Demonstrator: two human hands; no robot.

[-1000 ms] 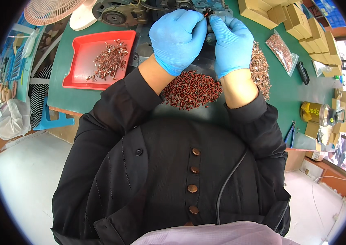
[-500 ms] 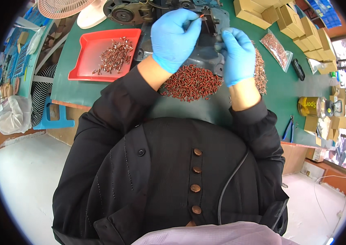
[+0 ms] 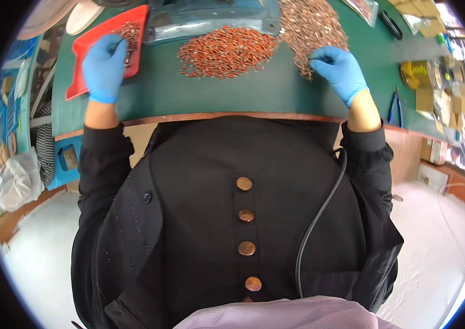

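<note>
Blue nitrile gloves cover both hands, which are spread well apart over a green surface [image 3: 199,93]. At far left, beyond the surface edge, a white bag [image 3: 16,181] lies on the floor and a fan [image 3: 43,16] shows near the top rim. A red tray [image 3: 81,66] sits at the left end of the surface, tilted in the view, with a small heap of parts [image 3: 131,35] in its upper corner. The left hand [image 3: 103,66] rests palm down over the tray, its fingers [image 3: 114,46] bent and reaching into that heap; whether they grip a part cannot be told, as the fingertips are hidden among the pieces. To the right of the tray, a grey-blue machine base [image 3: 210,19] stands at the far side of the surface. In front of it lies an orange pile [image 3: 224,49] of small cylindrical parts, spread flat on the green mat between the two hands. Just right of this lies a second, browner pile [image 3: 312,27] of finer parts, running up toward the top rim. The right hand [image 3: 342,71] rests at the near edge of the brown pile, its thumb and forefinger pinched together on a thin dark part [image 3: 315,59]; the other fingers are curled loosely. Further right, blue-handled pliers [image 3: 395,107] lie near the surface edge, a yellow tape roll [image 3: 413,74] and cardboard boxes [image 3: 435,98] stand beyond, and a clear bag [image 3: 366,8] lies at the top.
</note>
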